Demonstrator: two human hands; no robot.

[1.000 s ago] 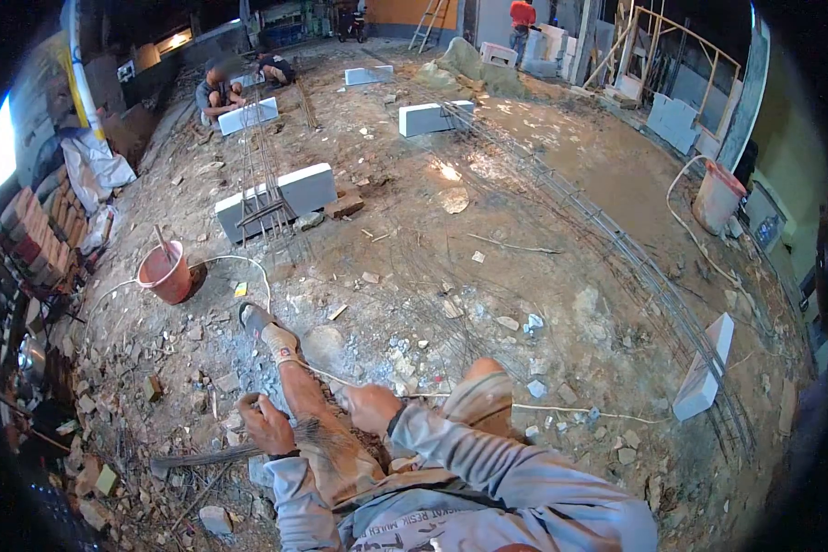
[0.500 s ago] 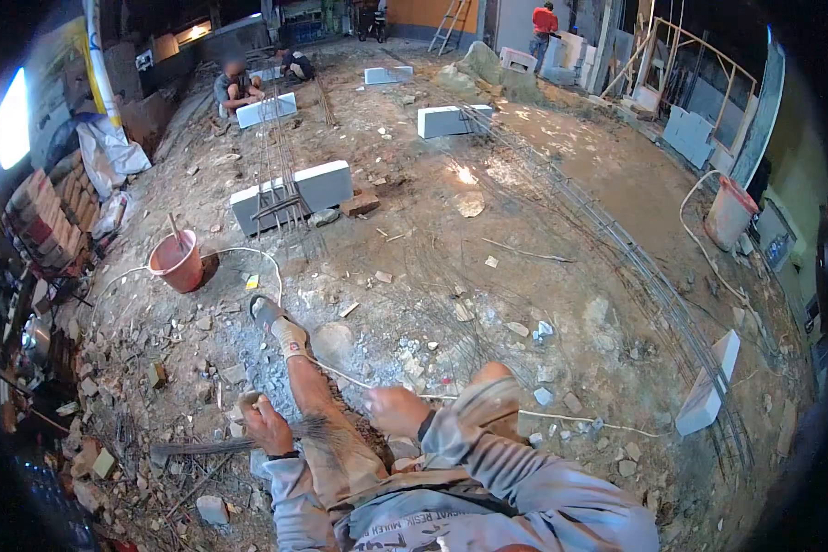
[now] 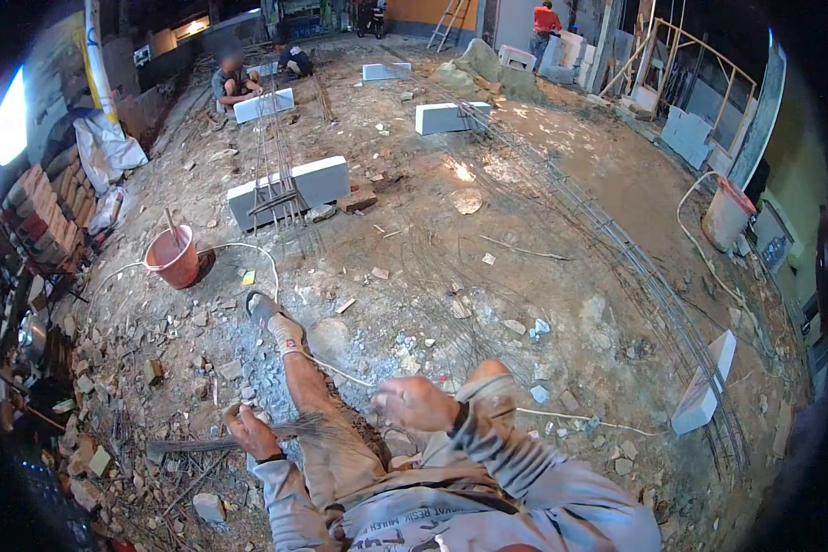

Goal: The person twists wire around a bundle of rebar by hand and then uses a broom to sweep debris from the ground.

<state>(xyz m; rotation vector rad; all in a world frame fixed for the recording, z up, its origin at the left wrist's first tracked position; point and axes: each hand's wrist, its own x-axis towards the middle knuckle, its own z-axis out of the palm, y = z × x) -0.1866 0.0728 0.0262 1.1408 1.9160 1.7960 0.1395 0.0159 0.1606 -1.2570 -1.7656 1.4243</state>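
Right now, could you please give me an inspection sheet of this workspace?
Surface: bare dirt ground, strewn with rubble.
Job's things: wire bundle, held low beside the outstretched leg; rebar cage resting across a block.
Clutter: orange bucket, stacked bricks, loose stones.
Hands: left hand shut on the wire bundle; right hand fisted above the knee, contents too small to tell.
Cables: white cord crossing the leg; hose by the far bucket.
Surroundings: seated people, a standing person, a ladder.
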